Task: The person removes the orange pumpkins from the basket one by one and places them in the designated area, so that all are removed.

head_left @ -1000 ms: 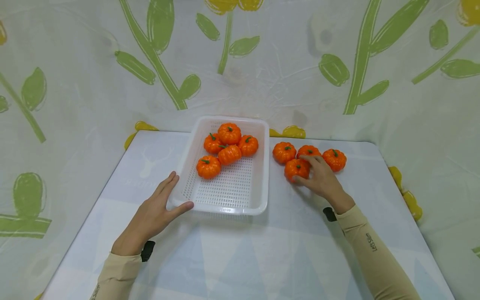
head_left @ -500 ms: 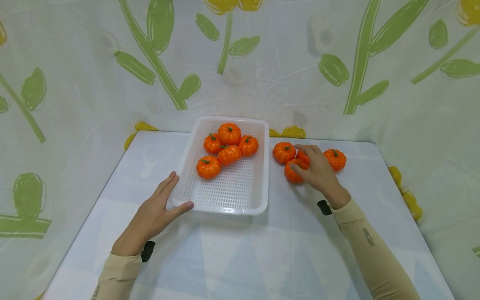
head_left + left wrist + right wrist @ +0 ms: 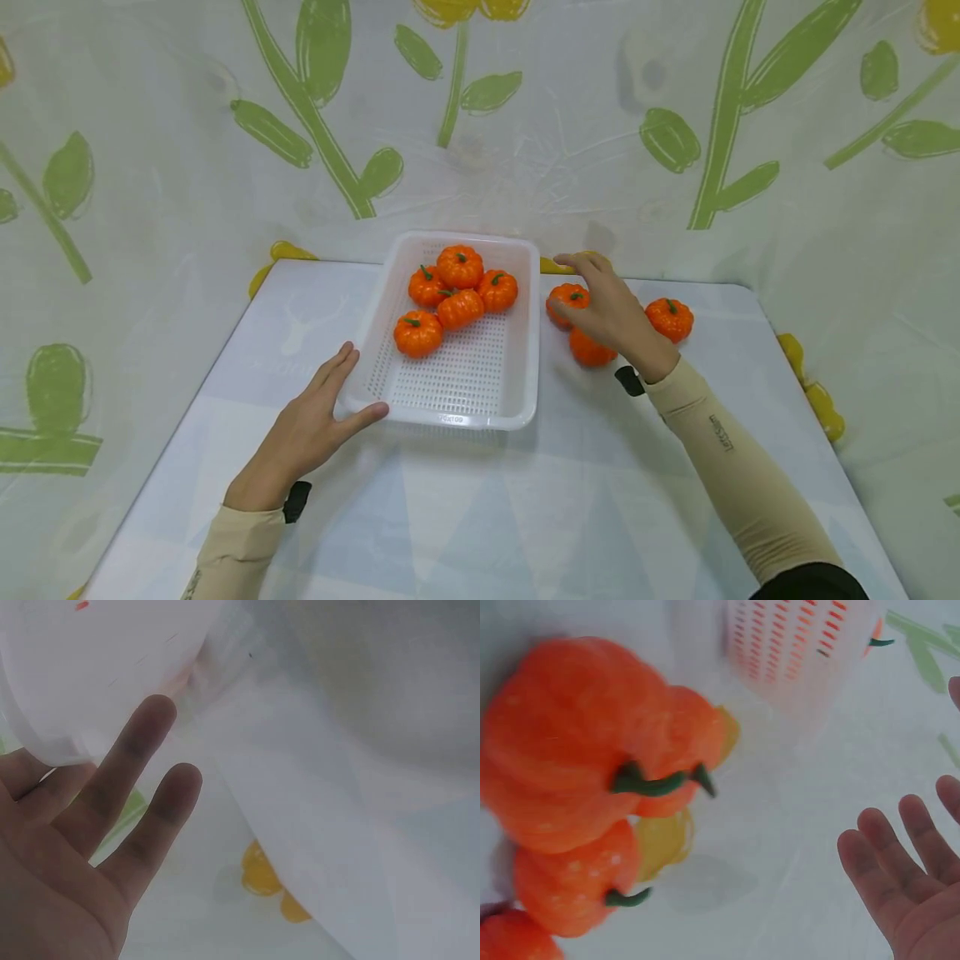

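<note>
A white perforated plastic basket (image 3: 450,419) stands on the table with several small orange pumpkins (image 3: 460,310) inside. My left hand (image 3: 303,437) rests at its near left corner, fingers extended along the side and thumb at the front rim. Above the loose pumpkins right of the basket, my right hand (image 3: 611,312) hovers with fingers spread and nothing held. Under it show a left pumpkin (image 3: 564,295) and a front pumpkin (image 3: 589,350); a right pumpkin (image 3: 670,320) lies beyond the wrist. In the right wrist view a large-looking pumpkin (image 3: 570,742) is nearest, green stem showing.
The white table (image 3: 465,517) has a pale blue triangle pattern. Behind and around it hangs a light curtain (image 3: 555,125) with green leaves and yellow flowers. The basket's right wall is close to the left loose pumpkin.
My right hand has moved up and left from the front pumpkin, across the back one, to over the left pumpkin. The left hand and basket have stayed put.
</note>
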The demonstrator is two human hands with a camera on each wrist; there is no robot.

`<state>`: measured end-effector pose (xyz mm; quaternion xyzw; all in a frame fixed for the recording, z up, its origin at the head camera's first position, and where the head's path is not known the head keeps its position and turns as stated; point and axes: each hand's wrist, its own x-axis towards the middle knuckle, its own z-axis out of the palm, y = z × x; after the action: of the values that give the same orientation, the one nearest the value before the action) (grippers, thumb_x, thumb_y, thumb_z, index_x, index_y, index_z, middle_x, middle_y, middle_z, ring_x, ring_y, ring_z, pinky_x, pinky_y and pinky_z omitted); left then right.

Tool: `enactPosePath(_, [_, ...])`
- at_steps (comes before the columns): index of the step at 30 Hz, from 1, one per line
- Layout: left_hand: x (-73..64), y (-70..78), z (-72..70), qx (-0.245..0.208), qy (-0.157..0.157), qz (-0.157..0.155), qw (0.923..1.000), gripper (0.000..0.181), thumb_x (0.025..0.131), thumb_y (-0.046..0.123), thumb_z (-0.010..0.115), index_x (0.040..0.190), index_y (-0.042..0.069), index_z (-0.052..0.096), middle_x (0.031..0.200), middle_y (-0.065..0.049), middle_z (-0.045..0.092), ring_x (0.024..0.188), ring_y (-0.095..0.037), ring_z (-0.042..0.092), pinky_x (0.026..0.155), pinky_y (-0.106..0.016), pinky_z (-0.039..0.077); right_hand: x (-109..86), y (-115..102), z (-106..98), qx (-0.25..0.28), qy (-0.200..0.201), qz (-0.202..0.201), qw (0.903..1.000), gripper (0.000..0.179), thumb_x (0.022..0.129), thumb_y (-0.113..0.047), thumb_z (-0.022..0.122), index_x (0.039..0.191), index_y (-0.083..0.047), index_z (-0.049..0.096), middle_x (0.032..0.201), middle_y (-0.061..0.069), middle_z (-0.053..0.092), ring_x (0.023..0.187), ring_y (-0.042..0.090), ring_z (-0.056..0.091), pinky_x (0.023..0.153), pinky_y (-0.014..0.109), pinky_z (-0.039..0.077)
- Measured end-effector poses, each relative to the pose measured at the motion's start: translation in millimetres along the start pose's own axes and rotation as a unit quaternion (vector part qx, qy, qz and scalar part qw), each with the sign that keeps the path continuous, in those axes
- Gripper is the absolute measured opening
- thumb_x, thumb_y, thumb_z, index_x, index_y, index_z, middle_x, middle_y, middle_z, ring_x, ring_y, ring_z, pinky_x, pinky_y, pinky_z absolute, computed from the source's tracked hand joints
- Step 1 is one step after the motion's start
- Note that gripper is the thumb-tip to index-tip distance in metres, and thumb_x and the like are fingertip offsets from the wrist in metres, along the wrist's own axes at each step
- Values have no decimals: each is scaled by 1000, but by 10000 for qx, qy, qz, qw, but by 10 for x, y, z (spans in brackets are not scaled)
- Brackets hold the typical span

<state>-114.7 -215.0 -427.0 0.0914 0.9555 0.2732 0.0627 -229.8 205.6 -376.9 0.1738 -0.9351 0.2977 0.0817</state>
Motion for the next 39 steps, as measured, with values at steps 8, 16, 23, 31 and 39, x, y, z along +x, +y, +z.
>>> enactPosePath(8, [10,-6,10,-3,-10,-9,10000,102,90,70,61,165,21,13,170,3,7,150,-40,25,112,-68,29,424,-336,-20,124,347,-691,9969,64,92,-34,77,147,-13,50,144,10,50,127,28,50,103,46,47])
enactPosePath(16, [17,-7,21,-3,7,19,10000,100,90,68,62,165,21,13,170,3,8,150,-40,25,111,-68,30,692,-733,172,769,507,-1112,9895,62,91,-28,77,145,-11,51,141,7,52,126,26,51,102,37,45])
enactPosePath(23, [15,-12,35,-13,35,10,10000,100,90,67,63,165,22,14,170,3,8,149,-40,25,111,-68,30,874,-873,410,1049,751,-1178,9846,63,90,-25,79,145,-10,52,139,9,52,123,24,51,100,37,47])
enactPosePath(31, [9,-16,30,16,76,-36,10000,101,90,68,63,165,23,14,170,3,8,149,-41,27,111,-68,31,1071,-862,731,1307,912,-784,9841,66,90,-28,78,146,-9,50,145,7,49,128,22,48,105,28,43])
enactPosePath(39, [6,-31,29,-95,124,20,9999,99,90,68,62,165,26,13,170,7,8,150,-38,25,111,-67,30,1205,-842,1011,1377,223,-100,9902,72,90,-29,79,151,-13,44,151,8,42,136,23,44,112,29,38])
